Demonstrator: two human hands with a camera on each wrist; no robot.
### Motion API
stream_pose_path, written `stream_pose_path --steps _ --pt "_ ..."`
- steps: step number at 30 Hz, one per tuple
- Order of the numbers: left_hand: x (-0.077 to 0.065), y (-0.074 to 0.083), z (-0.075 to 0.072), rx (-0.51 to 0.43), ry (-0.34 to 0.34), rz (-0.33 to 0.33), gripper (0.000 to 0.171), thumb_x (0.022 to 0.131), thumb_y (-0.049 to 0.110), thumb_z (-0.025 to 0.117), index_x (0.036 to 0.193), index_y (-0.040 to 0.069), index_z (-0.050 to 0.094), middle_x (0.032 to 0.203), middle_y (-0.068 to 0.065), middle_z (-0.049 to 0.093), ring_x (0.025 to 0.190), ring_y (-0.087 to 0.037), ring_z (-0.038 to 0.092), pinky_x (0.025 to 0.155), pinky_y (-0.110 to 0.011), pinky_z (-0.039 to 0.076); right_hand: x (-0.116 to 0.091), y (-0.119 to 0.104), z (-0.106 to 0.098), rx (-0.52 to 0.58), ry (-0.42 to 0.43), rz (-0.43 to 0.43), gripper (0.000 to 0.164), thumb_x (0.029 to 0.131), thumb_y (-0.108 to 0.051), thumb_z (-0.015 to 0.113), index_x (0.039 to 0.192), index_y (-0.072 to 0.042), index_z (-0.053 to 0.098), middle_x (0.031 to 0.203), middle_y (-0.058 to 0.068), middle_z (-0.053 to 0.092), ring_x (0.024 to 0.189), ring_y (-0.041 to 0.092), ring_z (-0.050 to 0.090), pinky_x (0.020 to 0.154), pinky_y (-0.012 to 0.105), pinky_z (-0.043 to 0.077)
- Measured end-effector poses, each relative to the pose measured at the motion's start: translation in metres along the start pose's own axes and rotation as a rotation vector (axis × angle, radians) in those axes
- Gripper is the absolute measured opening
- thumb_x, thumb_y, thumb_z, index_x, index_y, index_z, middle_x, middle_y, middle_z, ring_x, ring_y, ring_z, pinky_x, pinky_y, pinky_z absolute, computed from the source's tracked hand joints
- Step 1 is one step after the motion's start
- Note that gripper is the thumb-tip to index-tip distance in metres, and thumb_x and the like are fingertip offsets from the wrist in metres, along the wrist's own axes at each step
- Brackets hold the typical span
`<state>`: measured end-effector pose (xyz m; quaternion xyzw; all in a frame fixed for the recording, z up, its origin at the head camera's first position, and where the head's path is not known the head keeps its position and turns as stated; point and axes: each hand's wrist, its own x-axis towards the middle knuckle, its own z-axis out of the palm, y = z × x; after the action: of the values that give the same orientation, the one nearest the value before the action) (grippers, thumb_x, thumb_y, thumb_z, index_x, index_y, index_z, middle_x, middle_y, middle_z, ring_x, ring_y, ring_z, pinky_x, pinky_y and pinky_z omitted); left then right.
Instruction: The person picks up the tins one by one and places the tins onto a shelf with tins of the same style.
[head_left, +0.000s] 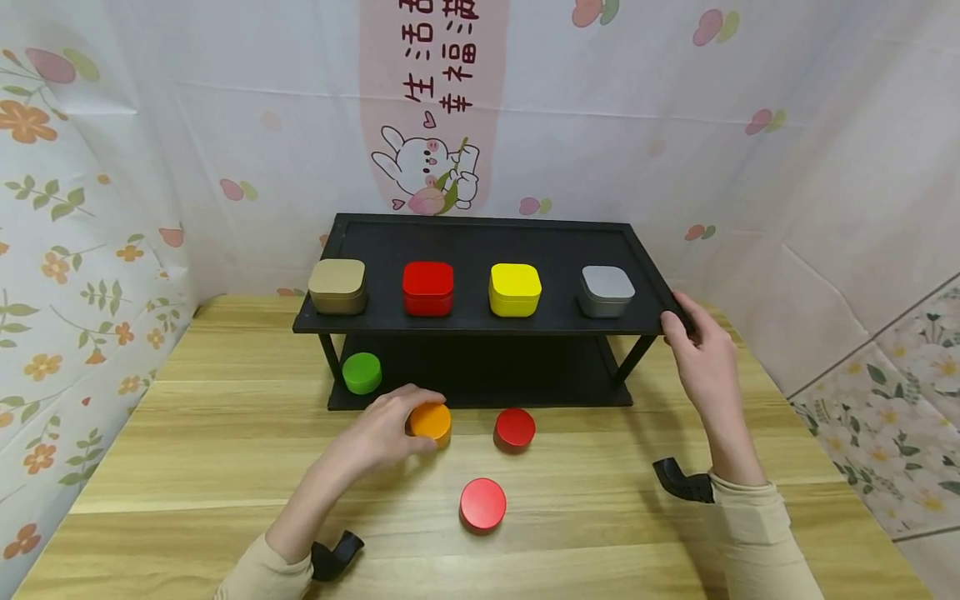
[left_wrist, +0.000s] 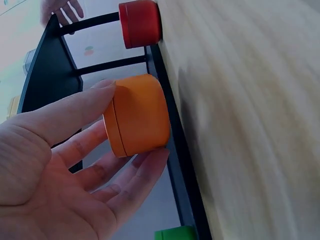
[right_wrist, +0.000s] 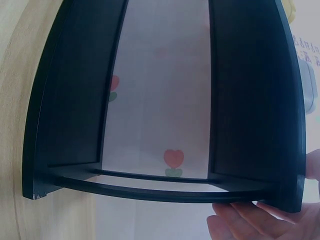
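My left hand (head_left: 386, 429) grips an orange round tin (head_left: 431, 422) between thumb and fingers, in front of the lower board of a black two-tier shelf (head_left: 480, 238). In the left wrist view the orange tin (left_wrist: 140, 115) lies tilted across the fingers, its lid seam toward the palm. My right hand (head_left: 707, 358) holds the right front corner of the shelf's top board, thumb above and fingers beneath; those fingers (right_wrist: 245, 220) show under the board in the right wrist view. A green round tin (head_left: 362, 373) stands on the lower board at its left end.
A dark red round tin (head_left: 514, 429) and a brighter red one (head_left: 482, 505) stand on the wooden table (head_left: 585, 517). Along the shelf's top are square tins: gold (head_left: 337, 286), red (head_left: 428, 288), yellow (head_left: 514, 290) and grey (head_left: 606, 291). A patterned cloth (head_left: 637, 125) hangs behind.
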<state>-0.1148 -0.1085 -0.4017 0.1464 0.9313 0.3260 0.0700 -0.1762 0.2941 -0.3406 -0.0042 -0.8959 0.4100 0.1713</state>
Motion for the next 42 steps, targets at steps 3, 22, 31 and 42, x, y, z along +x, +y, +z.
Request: stream_pose_path --steps 3,22,31,42 --pt "0.001 0.001 -0.004 0.015 0.015 0.021 0.053 0.082 0.014 0.085 0.131 0.012 0.067 0.123 -0.007 0.067 0.102 -0.021 0.06 0.095 -0.042 0.053 0.0 0.0 0.0 -0.001 0.0 -0.004 0.057 0.106 -0.048 0.045 0.158 -0.025 0.042 0.15 0.02 0.056 0.086 -0.02 0.055 0.075 0.013 0.041" --pt "0.023 0.004 -0.027 0.017 0.02 0.048 0.053 0.085 0.015 0.081 0.135 0.007 0.065 0.133 -0.015 0.066 0.109 -0.028 0.061 0.098 -0.047 0.055 0.001 0.003 0.001 -0.008 0.007 -0.028 0.056 0.106 -0.047 0.047 0.158 -0.025 0.044 0.149 0.02 0.057 0.085 -0.019 0.055 0.074 0.013 0.041" --pt "0.037 0.002 -0.03 0.052 0.023 0.009 0.052 0.088 0.016 0.079 0.137 0.006 0.064 0.136 -0.016 0.064 0.109 -0.03 0.061 0.099 -0.047 0.054 0.0 0.001 0.001 -0.012 0.007 -0.029 0.056 0.107 -0.047 0.046 0.158 -0.024 0.044 0.149 0.021 0.057 0.085 -0.02 0.054 0.073 0.013 0.042" --pt "0.052 -0.006 -0.028 0.055 -0.008 -0.063 0.055 0.091 0.019 0.076 0.142 0.009 0.059 0.148 -0.018 0.057 0.128 -0.038 0.055 0.112 -0.054 0.046 0.0 0.001 0.001 -0.017 0.01 -0.037 0.057 0.107 -0.048 0.046 0.158 -0.023 0.044 0.146 0.022 0.058 0.084 -0.02 0.054 0.074 0.013 0.042"
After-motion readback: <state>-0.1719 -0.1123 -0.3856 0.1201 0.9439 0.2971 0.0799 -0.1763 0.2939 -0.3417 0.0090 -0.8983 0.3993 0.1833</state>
